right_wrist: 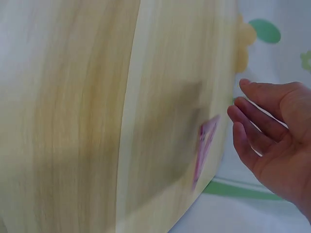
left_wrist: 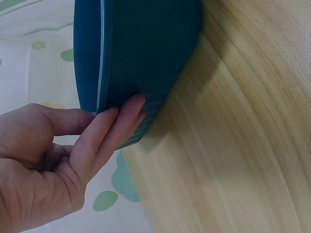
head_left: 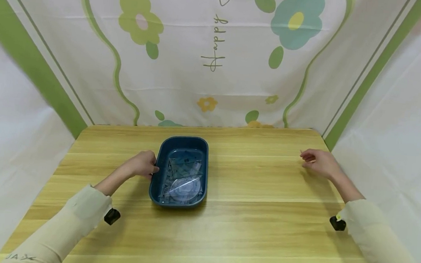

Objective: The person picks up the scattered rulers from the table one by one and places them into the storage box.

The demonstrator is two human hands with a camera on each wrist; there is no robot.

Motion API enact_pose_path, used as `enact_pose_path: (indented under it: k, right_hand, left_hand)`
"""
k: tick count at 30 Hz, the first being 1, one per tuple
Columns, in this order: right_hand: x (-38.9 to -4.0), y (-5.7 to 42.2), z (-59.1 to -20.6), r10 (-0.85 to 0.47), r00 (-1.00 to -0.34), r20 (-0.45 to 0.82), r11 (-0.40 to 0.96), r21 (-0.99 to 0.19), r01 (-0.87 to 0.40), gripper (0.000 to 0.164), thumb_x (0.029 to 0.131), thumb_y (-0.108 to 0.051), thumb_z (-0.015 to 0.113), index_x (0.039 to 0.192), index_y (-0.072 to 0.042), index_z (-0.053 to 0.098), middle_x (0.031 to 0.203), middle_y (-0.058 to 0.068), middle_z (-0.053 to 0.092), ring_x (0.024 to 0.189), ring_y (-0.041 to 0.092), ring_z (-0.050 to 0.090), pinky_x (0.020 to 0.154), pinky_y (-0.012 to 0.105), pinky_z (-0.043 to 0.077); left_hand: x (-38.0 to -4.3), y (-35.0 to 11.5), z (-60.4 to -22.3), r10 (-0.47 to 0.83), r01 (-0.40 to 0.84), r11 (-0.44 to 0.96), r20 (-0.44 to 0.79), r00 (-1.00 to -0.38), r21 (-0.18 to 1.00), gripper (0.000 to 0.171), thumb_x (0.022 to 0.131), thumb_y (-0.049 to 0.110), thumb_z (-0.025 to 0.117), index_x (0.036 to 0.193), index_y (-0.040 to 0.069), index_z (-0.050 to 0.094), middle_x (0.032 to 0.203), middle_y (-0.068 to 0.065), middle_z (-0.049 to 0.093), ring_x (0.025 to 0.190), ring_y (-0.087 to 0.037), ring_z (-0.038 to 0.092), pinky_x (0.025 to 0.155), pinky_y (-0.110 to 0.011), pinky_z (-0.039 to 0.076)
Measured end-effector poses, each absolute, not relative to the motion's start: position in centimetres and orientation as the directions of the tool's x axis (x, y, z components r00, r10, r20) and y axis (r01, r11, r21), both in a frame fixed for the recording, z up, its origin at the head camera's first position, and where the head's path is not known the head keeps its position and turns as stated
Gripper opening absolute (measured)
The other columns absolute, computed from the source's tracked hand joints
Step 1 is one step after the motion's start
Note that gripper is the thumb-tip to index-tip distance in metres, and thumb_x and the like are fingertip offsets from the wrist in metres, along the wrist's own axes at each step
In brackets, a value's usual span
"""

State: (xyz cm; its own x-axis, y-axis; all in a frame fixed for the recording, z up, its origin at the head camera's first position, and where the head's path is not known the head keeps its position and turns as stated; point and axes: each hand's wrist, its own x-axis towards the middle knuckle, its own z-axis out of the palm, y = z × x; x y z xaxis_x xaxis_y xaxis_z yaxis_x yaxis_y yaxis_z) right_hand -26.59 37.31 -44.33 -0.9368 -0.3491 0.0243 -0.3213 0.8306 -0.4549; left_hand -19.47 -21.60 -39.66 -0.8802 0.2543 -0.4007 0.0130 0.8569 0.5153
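A dark blue plastic bin (head_left: 157, 185) stands left of the table's middle. My left hand (head_left: 143, 164) grips its left rim, thumb on the inner side and fingers against the ribbed outer wall (left_wrist: 146, 58) in the left wrist view. Inside the bin lie a clear protractor (head_left: 186, 189) and a clear set square (head_left: 182, 168), with other clear pieces partly covered under them. Near the far right corner my right hand (head_left: 318, 162) hovers with relaxed, loosely bent fingers and nothing between them. Close by it, a pink triangular set square (right_wrist: 204, 148) lies flat, mostly hidden by the hand in the head view.
The wooden table (head_left: 246, 235) ends at a white flowered curtain (head_left: 178, 70) at the back, with white cloth on both sides. Small black devices hang at the left cuff (head_left: 112, 216) and right cuff (head_left: 337, 223).
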Motion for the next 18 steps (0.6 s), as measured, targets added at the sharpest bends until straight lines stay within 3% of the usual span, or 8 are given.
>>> enact_pose_path:
  k: [6,12,18]
  right_hand:
    - [-27.8,38.9,-44.7,-0.262,-0.964,-0.045,0.892,-0.392,-0.224,0.041,0.091,-0.015,0.066,0.124,0.009,0.059,0.116,0.034,0.064,0.107,0.051,0.061,0.094,0.063,0.046]
    - [-29.0,39.9,-45.2,-0.253,-0.962,-0.102,0.925,-0.315,-0.21,0.052,0.087,-0.018,0.071,0.122,0.017,0.055,0.11,0.037,0.063,0.101,0.053,0.059,0.091,0.064,0.045]
    - [-29.8,40.3,-45.5,-0.255,-0.953,-0.166,0.932,-0.306,-0.196,0.054,0.086,-0.017,0.073,0.119,0.021,0.053,0.11,0.039,0.061,0.102,0.055,0.057,0.093,0.065,0.044]
  left_hand:
    - [-19.5,-21.6,-39.7,0.257,0.018,0.858,-0.399,-0.88,0.514,0.046,0.096,0.004,0.06,0.056,0.014,0.041,0.051,0.003,0.046,0.068,-0.031,0.07,0.062,-0.026,0.057]
    - [-19.5,-21.6,-39.6,0.25,0.007,0.858,-0.406,-0.879,0.513,0.047,0.096,0.004,0.059,0.056,0.015,0.038,0.05,0.003,0.043,0.069,-0.033,0.071,0.063,-0.026,0.057]
    - [-19.5,-21.5,-39.7,0.24,-0.002,0.862,-0.414,-0.878,0.506,0.042,0.097,0.004,0.059,0.058,0.012,0.045,0.055,-0.001,0.052,0.069,-0.028,0.071,0.064,-0.027,0.058]
